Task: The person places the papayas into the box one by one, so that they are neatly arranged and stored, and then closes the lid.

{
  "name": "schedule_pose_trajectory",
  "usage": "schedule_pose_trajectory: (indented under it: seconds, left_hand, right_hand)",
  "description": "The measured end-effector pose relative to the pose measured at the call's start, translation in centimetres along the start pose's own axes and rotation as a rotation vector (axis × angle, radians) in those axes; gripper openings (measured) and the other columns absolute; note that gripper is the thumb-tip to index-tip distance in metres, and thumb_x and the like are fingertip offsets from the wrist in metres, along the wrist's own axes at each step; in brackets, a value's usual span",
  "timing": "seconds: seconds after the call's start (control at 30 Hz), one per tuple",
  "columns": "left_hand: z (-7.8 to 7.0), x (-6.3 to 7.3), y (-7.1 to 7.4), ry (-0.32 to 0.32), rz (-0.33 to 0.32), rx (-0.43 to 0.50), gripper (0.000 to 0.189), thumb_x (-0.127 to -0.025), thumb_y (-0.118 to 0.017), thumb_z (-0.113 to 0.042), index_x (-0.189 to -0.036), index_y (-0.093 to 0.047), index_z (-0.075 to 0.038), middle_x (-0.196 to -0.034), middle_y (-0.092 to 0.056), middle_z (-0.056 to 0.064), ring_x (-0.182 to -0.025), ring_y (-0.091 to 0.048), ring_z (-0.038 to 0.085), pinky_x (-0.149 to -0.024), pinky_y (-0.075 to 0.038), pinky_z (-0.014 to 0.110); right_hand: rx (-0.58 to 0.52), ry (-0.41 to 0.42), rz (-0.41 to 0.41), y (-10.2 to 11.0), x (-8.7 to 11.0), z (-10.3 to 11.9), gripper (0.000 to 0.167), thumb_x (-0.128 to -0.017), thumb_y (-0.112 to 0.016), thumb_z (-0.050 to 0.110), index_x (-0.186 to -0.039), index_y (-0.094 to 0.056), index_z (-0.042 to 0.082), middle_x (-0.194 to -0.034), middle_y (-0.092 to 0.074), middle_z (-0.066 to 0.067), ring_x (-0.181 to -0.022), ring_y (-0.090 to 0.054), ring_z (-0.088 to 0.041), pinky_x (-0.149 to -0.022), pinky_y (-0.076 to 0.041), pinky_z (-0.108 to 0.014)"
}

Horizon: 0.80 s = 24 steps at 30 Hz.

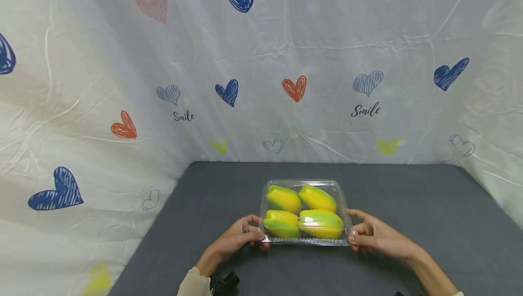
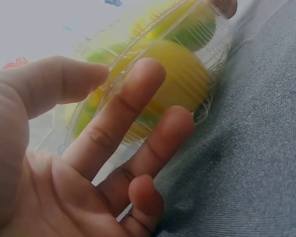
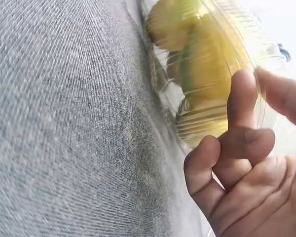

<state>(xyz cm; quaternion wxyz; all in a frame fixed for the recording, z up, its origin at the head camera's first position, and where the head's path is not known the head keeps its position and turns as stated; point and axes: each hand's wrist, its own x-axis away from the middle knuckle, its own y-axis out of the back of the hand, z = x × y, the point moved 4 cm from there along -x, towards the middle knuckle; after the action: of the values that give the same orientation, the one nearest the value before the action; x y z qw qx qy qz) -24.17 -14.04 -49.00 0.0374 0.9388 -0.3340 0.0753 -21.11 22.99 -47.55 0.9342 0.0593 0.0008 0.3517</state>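
Observation:
A clear plastic clamshell container (image 1: 306,241) is at the middle of the dark table, its lid down. Inside lie several yellow-green fruits (image 1: 320,223), mango-like in shape, in two rows. My left hand (image 1: 239,237) pinches the container's front left corner between thumb and fingers. At the front right corner, my right hand (image 1: 377,237) holds the rim the same way. In the left wrist view the thumb and a finger meet at the container's rim (image 2: 116,79), with the other fingers loosely bent. The right wrist view shows thumb and finger on the ribbed container (image 3: 207,111).
The dark grey cloth-covered table (image 1: 229,182) stretches out around the container. Behind and to the sides hangs a white curtain (image 1: 327,28) printed with hearts and "Smile". A black device (image 1: 224,282) sits at the left wrist, by a cream sleeve (image 1: 194,283).

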Motion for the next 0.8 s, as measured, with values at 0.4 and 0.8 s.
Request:
schedule_pose_trajectory:
  seconds: [0.4, 0.8]
  left_hand:
    - [0.27, -0.03, -0.10, 0.021, 0.002, 0.067, 0.019, -0.098, -0.061, -0.014, -0.110, -0.050, -0.004, -0.080, -0.077, -0.004, -0.065, -0.069, 0.008, -0.060, -0.050, 0.021]
    - [0.46, -0.17, 0.01, 0.038, -0.029, 0.039, 0.011, -0.099, -0.061, -0.018, -0.093, -0.062, -0.009, -0.078, -0.075, -0.002, -0.061, -0.065, 0.010, -0.061, -0.053, 0.024]
  right_hand:
    - [-0.027, -0.027, -0.009, -0.06, 0.01, -0.17, 0.011, -0.105, -0.053, 0.009, -0.105, -0.057, -0.002, -0.080, -0.074, 0.003, -0.065, -0.064, -0.003, -0.062, -0.056, -0.024]
    - [-0.219, -0.056, 0.013, -0.34, -0.17, -0.28, 0.014, -0.103, -0.052, 0.006, -0.102, -0.065, 0.001, -0.088, -0.076, 0.001, -0.076, -0.072, -0.008, -0.074, -0.061, -0.027]
